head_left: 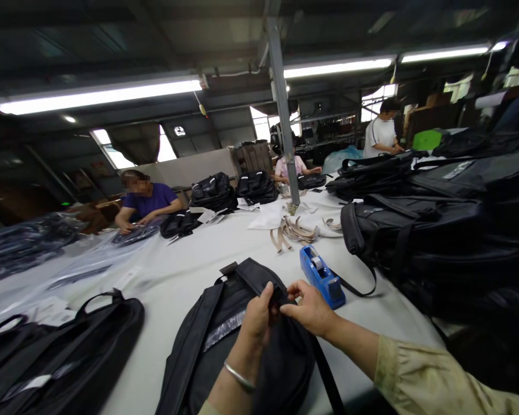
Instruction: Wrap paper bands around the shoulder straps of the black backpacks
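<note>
A black backpack [272,351] lies on the white-covered table [164,276] directly before me, its straps upward and a clear plastic-wrapped band across it. Over its upper right part, my left hand [259,314], with a silver bangle on the wrist, has its fingers closed on a dark strap. My right hand [309,308] is beside it, thumb and fingers bent toward the same strap; what sits between them is too small and dark to make out. A blue tape dispenser [322,276] stands just beyond my right hand.
More black bags lie at left [82,351] and are piled high at right [415,230]. Beige strips [298,230] lie past the dispenser, near a metal post [285,115]. Three people work farther back, one in purple [149,202] at left.
</note>
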A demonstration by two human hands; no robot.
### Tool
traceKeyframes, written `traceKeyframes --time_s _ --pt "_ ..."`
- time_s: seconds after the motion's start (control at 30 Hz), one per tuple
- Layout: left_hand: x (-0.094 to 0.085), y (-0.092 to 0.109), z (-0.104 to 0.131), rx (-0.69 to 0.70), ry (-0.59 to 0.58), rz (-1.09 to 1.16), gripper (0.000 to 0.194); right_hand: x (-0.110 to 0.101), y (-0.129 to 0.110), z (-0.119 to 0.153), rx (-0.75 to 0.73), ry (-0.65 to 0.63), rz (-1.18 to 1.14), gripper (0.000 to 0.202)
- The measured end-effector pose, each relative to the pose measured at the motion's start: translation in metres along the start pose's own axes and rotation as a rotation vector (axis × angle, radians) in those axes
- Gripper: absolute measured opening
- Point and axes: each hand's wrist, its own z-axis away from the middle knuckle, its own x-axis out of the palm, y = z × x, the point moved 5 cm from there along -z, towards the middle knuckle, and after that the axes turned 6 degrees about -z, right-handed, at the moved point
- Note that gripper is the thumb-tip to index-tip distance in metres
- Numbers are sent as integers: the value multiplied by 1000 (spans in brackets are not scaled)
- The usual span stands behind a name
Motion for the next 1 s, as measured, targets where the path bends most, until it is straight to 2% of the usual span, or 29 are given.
traceKeyframes --time_s 0.13,0.27,0.43,0.63,0.73,0.87,0.93,1.0 --pt "-7 5 -2 -99 66 202 32 15 20 5 205 -150 -264 17" --pt "-5 -7 -4 -83 73 251 33 25 24 1 302 -142 -373 12" --pt "-4 -18 -5 11 94 198 38 29 14 -7 260 -141 -406 14" --pt "0 -17 -6 71 -44 133 41 23 4 -14 248 -75 -327 13" --pt "2 -13 -5 65 -89 187 43 23 -3 -15 186 -124 -358 16" --pt "-6 -10 -1 53 8 243 42 26 16 0 253 -194 -429 21" --pt "-8 -12 0 59 25 261 40 27 28 5 296 -177 -435 22" --pt "-4 -15 -1 70 -2 247 39 26 30 2 277 -131 -442 22"
